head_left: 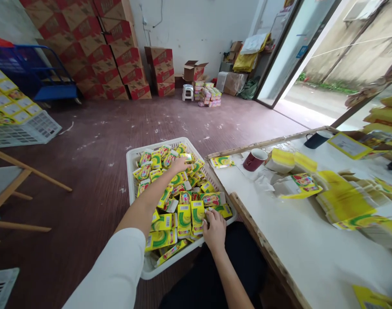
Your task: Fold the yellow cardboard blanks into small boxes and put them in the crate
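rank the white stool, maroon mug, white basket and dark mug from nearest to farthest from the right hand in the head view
From the right hand:
1. white basket: directly at the hand
2. maroon mug: ahead, right, on the table
3. dark mug: farther right, same table
4. white stool: far ahead

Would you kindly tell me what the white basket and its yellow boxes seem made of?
White basket: probably plastic, satin-looking, judging by its smooth rim and slotted walls. Yellow boxes: likely thin, perhaps glossy card, as folded edges and pale flaps suggest.

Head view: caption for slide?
Left hand and right hand among yellow boxes in a white basket beside a table.
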{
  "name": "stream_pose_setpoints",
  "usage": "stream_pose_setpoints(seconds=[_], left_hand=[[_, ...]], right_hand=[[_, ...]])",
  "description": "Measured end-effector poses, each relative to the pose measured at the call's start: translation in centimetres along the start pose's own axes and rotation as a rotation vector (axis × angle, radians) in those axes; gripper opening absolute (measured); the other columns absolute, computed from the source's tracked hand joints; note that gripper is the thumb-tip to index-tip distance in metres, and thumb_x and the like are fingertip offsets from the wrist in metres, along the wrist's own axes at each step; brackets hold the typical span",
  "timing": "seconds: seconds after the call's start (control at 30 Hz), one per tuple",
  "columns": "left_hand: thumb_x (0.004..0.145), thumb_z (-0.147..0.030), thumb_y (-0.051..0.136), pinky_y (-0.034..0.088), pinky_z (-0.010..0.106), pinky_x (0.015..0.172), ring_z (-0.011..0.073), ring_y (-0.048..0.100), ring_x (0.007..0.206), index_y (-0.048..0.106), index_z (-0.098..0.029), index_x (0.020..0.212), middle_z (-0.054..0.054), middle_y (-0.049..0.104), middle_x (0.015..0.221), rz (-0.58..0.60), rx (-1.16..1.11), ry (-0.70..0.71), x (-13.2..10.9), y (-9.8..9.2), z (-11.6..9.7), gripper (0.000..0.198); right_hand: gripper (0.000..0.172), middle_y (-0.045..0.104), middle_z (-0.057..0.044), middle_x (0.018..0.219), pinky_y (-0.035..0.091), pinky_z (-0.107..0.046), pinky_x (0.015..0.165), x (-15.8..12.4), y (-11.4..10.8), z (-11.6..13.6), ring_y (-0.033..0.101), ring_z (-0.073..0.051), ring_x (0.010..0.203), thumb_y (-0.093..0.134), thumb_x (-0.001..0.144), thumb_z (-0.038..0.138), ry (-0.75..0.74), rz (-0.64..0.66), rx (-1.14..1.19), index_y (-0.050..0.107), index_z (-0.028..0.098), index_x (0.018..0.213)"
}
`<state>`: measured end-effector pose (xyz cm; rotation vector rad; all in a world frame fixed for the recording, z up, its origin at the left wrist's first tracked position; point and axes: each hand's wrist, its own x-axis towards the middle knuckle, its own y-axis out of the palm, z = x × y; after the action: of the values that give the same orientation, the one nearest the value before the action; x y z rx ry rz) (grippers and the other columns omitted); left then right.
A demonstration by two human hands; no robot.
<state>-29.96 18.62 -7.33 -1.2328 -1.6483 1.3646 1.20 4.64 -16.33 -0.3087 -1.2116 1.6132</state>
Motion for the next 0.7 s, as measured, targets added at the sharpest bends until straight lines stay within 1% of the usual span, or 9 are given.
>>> stream_pose_setpoints(seconds=[0.07, 0.13, 0.2, 0.23, 0.4, 0.5, 0.57, 0.63, 0.7], left_hand=[[0.098, -0.047, 0.06, 0.023, 0.06, 0.125, 0.0344, 0.036, 0.151, 0.053, -0.021, 0.146, 0.014, 0.047, 0.16, -0.018, 0.031, 0.089, -0.6, 0.6, -0.6, 0.056], [0.096, -0.045, 0.062, 0.016, 0.051, 0.129, 0.0306, 0.028, 0.156, 0.055, -0.027, 0.147, 0.007, 0.045, 0.163, -0.007, 0.053, 0.193, -1.2, 1.4, -1.3, 0.055], [0.092, -0.044, 0.066, 0.015, 0.044, 0.13, 0.027, 0.03, 0.155, 0.057, -0.031, 0.145, 0.002, 0.049, 0.162, 0.017, 0.072, 0.26, -1.4, 2.3, -1.8, 0.055], [0.092, -0.044, 0.066, 0.015, 0.045, 0.129, 0.0273, 0.032, 0.154, 0.057, -0.031, 0.145, 0.002, 0.05, 0.16, 0.02, 0.082, 0.263, -1.3, 2.7, -1.9, 0.056], [0.097, -0.048, 0.051, 0.01, 0.067, 0.124, 0.043, 0.035, 0.149, 0.058, -0.015, 0.144, 0.021, 0.056, 0.151, -0.048, 0.125, 0.063, 0.5, 3.3, -2.6, 0.058], [0.096, -0.045, 0.051, 0.013, 0.07, 0.122, 0.049, 0.036, 0.147, 0.051, -0.007, 0.148, 0.029, 0.054, 0.15, -0.097, 0.126, -0.048, 1.4, 3.5, -3.8, 0.064], [0.096, -0.036, 0.051, 0.014, 0.067, 0.122, 0.0482, 0.031, 0.15, 0.042, -0.008, 0.155, 0.028, 0.046, 0.156, -0.127, 0.12, -0.061, 1.3, 3.9, -4.8, 0.066], [0.095, -0.026, 0.051, 0.012, 0.06, 0.125, 0.0419, 0.026, 0.155, 0.037, -0.017, 0.158, 0.022, 0.039, 0.164, -0.141, 0.108, -0.029, 0.9, 4.3, -5.7, 0.066], [0.094, -0.022, 0.051, 0.012, 0.054, 0.126, 0.0358, 0.03, 0.155, 0.038, -0.022, 0.158, 0.018, 0.042, 0.163, -0.131, 0.086, -0.009, 0.4, 4.8, -6.2, 0.065]], right_hand=[[0.027, 0.071, -0.013, 0.121, 0.049, -0.045, 0.094, -0.1, 0.1, -0.3, 0.065, -0.031, 0.11, 0.056, 0.089, 0.017, -0.01, 0.004, -0.007, 0.07, 0.02, 0.112], [0.027, 0.071, -0.013, 0.121, 0.049, -0.043, 0.094, -0.1, 0.2, -0.5, 0.065, -0.03, 0.111, 0.057, 0.089, 0.018, -0.03, 0.003, -0.014, 0.07, 0.02, 0.113], [0.027, 0.071, -0.013, 0.12, 0.048, -0.041, 0.093, -0.1, 0.3, -0.6, 0.064, -0.03, 0.111, 0.058, 0.089, 0.018, -0.043, -0.001, -0.018, 0.07, 0.02, 0.114], [0.027, 0.071, -0.013, 0.12, 0.048, -0.041, 0.094, -0.1, 0.3, -0.5, 0.064, -0.029, 0.11, 0.058, 0.089, 0.017, -0.04, -0.004, -0.018, 0.07, 0.02, 0.113], [0.027, 0.07, -0.012, 0.119, 0.046, -0.042, 0.096, 0.0, 0.0, 0.3, 0.063, -0.029, 0.109, 0.058, 0.087, 0.015, 0.007, -0.017, -0.011, 0.07, 0.02, 0.111], [0.027, 0.07, -0.012, 0.119, 0.046, -0.042, 0.096, 0.1, -0.2, 0.6, 0.063, -0.029, 0.108, 0.059, 0.087, 0.014, 0.015, -0.013, -0.008, 0.07, 0.02, 0.11], [0.027, 0.07, -0.011, 0.117, 0.046, -0.041, 0.095, 0.1, -0.2, 0.6, 0.063, -0.028, 0.107, 0.059, 0.086, 0.014, 0.021, -0.008, -0.005, 0.07, 0.02, 0.11], [0.026, 0.07, -0.011, 0.117, 0.046, -0.041, 0.095, 0.1, -0.2, 0.6, 0.063, -0.028, 0.107, 0.06, 0.086, 0.014, 0.024, -0.004, 0.0, 0.07, 0.02, 0.109], [0.027, 0.07, -0.011, 0.117, 0.046, -0.041, 0.095, 0.1, -0.2, 0.6, 0.063, -0.029, 0.106, 0.06, 0.085, 0.013, 0.024, -0.003, 0.005, 0.07, 0.02, 0.109]])
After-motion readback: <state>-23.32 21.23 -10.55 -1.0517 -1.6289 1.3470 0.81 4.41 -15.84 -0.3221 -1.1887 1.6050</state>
